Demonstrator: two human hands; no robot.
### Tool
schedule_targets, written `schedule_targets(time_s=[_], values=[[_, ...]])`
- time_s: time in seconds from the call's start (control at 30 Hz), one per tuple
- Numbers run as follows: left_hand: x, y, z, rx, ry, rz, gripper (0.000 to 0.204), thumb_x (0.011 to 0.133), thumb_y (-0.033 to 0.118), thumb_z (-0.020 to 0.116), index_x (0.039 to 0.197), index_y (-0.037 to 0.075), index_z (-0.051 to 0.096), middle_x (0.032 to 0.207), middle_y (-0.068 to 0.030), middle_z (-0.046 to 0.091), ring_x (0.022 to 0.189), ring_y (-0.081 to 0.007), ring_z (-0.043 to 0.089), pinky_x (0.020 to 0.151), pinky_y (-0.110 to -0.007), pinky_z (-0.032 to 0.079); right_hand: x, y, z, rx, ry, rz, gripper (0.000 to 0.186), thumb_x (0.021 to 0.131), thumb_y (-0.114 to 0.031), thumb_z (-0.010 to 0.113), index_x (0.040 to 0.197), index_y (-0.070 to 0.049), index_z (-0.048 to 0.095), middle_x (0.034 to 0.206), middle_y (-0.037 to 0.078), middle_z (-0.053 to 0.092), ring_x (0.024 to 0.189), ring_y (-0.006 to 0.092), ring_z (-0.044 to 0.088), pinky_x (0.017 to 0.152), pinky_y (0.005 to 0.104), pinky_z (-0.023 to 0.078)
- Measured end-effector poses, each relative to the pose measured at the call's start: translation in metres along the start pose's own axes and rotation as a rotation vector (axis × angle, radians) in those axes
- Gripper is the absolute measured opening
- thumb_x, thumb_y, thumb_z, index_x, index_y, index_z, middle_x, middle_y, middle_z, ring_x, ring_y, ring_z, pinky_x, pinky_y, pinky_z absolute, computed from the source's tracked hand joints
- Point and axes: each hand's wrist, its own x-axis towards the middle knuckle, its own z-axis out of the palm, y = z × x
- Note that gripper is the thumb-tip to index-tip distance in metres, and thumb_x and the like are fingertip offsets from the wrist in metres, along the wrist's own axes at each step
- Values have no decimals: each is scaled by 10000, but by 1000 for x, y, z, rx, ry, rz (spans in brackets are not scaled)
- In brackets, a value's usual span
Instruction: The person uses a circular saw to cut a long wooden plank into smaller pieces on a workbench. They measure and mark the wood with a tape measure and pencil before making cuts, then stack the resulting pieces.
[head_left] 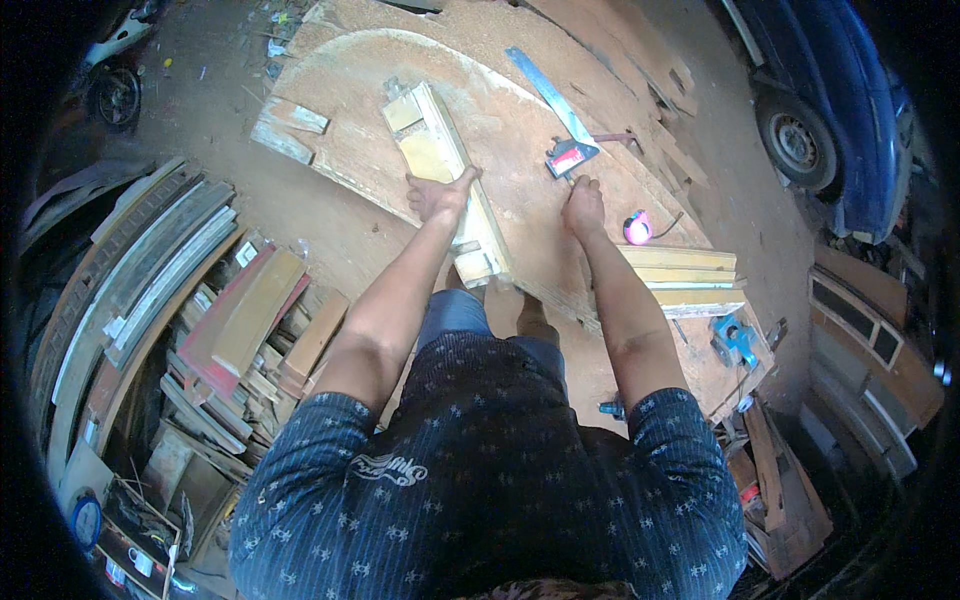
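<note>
My left hand (440,197) is closed around the middle of a long pale wooden piece (455,140), thumb on its right side. The piece lies slantwise on a worn wooden work table (350,80), its near end at the table's edge by my legs. Smaller wood blocks sit at both its ends. To the right, my right hand (584,208) is closed with fingertips together; what they hold is too small to make out. Just beyond them lies a tool with a long flat bluish blade (550,95) and a dark handle with a red patch. A pink tape measure (637,227) rests right of that hand.
Stacked wood strips (685,265) and a blue power tool (735,340) lie on the table's right end. A dark reddish tool (615,138) lies beside the blade. Timber piles (250,320) fill the left floor. A blue vehicle (830,110) stands far right.
</note>
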Motion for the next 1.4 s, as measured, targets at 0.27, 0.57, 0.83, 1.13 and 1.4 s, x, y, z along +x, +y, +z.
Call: schedule_targets(time_s=[0.27, 0.57, 0.83, 1.13, 1.4], values=[[-17, -29, 9, -137, 105, 603, 790, 916, 520, 676, 1428, -38, 453, 1437, -254, 466, 1377, -379, 427, 1137, -493, 357, -66, -58, -153, -74, -98, -148, 274, 928, -191, 604, 1104, 19, 601, 1064, 260, 630, 911, 462, 679, 793, 507, 566], [-175, -17, 49, -1080, -864, 177, 651, 1107, 526, 214, 1371, 54, 577, 1223, -157, 665, 1172, -235, 608, 1037, -400, 464, -168, -52, -251, 622, -383, -74, 265, 925, -193, 740, 1073, -4, 628, 877, 61, 616, 766, 167, 581, 716, 347, 491], [-215, -59, 60, -791, -1134, 42, 615, 1108, 483, 258, 1448, 23, 486, 1313, -166, 612, 1193, -274, 594, 1099, -403, 424, -217, -12, -190, 954, -614, 246, 355, 875, -159, 807, 1116, -58, 567, 780, -24, 567, 652, 73, 557, 573, 253, 454], [-79, -153, 63, -76, 288, 433, 868, 846, 491, 759, 1421, -71, 432, 1351, -326, 507, 1222, -469, 541, 1064, -495, 449, -211, -4, -192, 998, -675, 248, 414, 923, -133, 735, 1287, -46, 557, 921, 23, 668, 748, 99, 585, 658, 270, 449], [-66, -157, 93, -203, -151, 207, 879, 828, 558, 751, 1361, -66, 435, 1299, -289, 538, 1237, -447, 540, 1055, -502, 457, -143, -90, -202, 581, -804, 130, 668, 881, 61, 568, 1523, -31, 405, 964, 113, 678, 533, 158, 595, 448, 311, 477]])
